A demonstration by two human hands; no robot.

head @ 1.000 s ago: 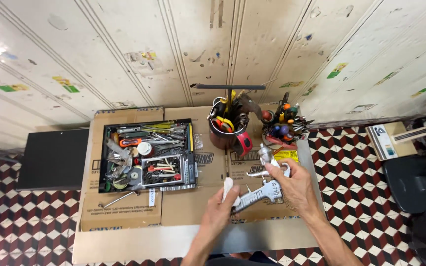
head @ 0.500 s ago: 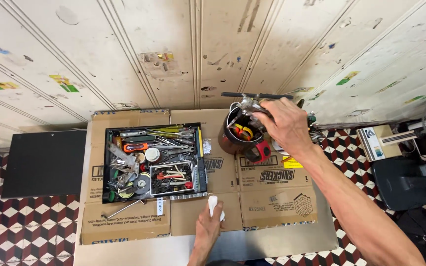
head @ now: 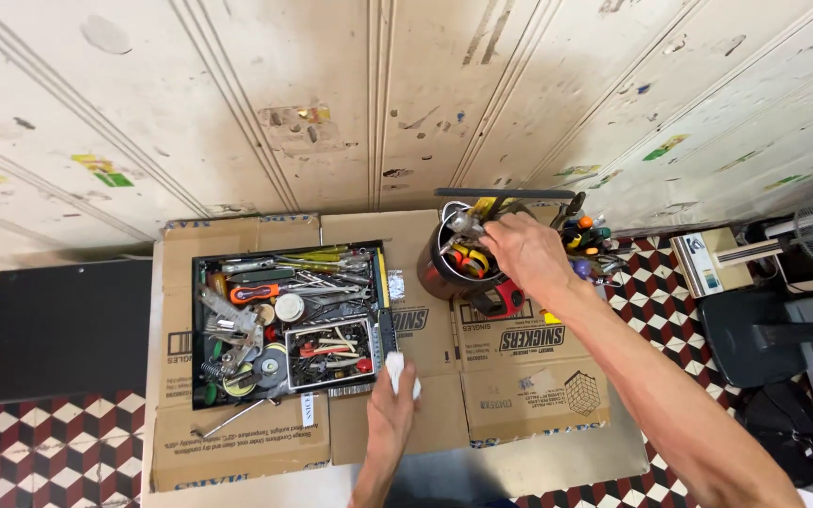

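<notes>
The right hand grips a metal tool over the crowded tin; it may snag and tip it. The left hand clutches a white rag beside the tray.

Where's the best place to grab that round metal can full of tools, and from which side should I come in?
Grip the can around its bare cylindrical wall, coming from its left. That side faces open cardboard, while tool handles crowd the mouth, the right hand sits over the top, and more tools stand on its right. The left hand holds a white rag.
</notes>
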